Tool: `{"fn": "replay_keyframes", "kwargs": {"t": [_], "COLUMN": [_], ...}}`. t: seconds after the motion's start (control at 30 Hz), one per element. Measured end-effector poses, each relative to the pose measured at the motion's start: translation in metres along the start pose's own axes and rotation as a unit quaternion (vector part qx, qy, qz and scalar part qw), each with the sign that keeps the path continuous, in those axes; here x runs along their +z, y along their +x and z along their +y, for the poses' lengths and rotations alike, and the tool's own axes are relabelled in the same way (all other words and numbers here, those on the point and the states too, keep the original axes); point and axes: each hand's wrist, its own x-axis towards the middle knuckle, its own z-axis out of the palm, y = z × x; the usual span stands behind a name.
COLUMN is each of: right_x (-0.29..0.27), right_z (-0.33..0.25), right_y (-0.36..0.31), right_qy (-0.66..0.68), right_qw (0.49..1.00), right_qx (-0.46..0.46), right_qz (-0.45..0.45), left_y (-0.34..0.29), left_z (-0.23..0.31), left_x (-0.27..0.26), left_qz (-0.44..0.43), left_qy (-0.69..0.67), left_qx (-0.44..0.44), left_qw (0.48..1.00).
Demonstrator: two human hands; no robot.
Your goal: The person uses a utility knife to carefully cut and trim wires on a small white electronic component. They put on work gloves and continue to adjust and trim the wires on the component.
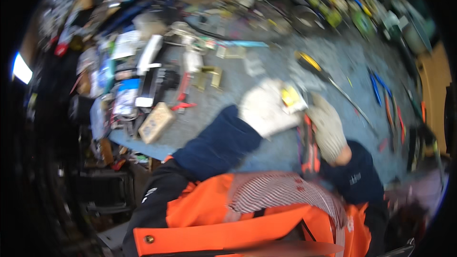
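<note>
My left hand (265, 108), in a white glove, is closed on a small yellow-and-white piece (292, 98), possibly a packet; blur hides its kind. My right hand (328, 126), in a light knitted glove, is closed round red-and-black-handled pliers (311, 150), whose handles point back toward my body. The jaw end is close to the small piece; I cannot make out whether they touch. Both hands are above the blue-grey worktop (266, 154). Beyond my right hand lies a screwdriver (312, 62) with a yellow-and-black handle.
Blue-handled pliers (375, 88) and a red-handled tool (399, 119) lie at the right. To the left are a wooden block (156, 123), a red tool (183, 93), brass-coloured brackets (208, 77) and piled boxes. Mixed clutter covers the far side.
</note>
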Motion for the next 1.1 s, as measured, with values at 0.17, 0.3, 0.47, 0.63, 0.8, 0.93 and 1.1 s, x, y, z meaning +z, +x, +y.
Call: {"fn": "replay_keyframes", "kwargs": {"t": [0.17, 0.3, 0.47, 0.63, 0.8, 0.93, 1.1], "right_x": [0.011, 0.004, 0.005, 0.009, 0.004, 0.001, 0.009], "right_z": [-0.004, -0.021, -0.02, -0.01, -0.017, -0.021, -0.011], "right_y": [0.001, 0.008, 0.006, 0.005, 0.007, 0.007, 0.005], "right_qy": [0.129, 0.344, 0.341, 0.318, 0.34, 0.359, 0.303], "right_qw": [0.991, 0.908, 0.905, 0.915, 0.894, 0.887, 0.929], "right_qx": [0.04, 0.238, 0.251, 0.249, 0.289, 0.286, 0.21], "right_qz": [-0.002, -0.021, -0.03, -0.023, -0.038, -0.042, -0.023], "left_y": [0.001, -0.002, -0.002, -0.001, -0.002, -0.001, -0.002], "left_z": [-0.012, -0.016, -0.016, -0.018, -0.018, -0.019, -0.018], "left_x": [0.012, 0.015, 0.013, 0.014, 0.015, 0.014, 0.014], "left_qz": [-0.018, 0.011, 0.008, 0.001, 0.011, 0.005, 0.01], "left_qy": [-0.001, 0.04, 0.02, 0.017, 0.021, 0.023, 0.022], "left_qx": [0.01, 0.03, 0.036, 0.029, 0.038, 0.036, 0.038], "left_qw": [1.0, 0.999, 0.999, 0.999, 0.999, 0.999, 0.999]}}
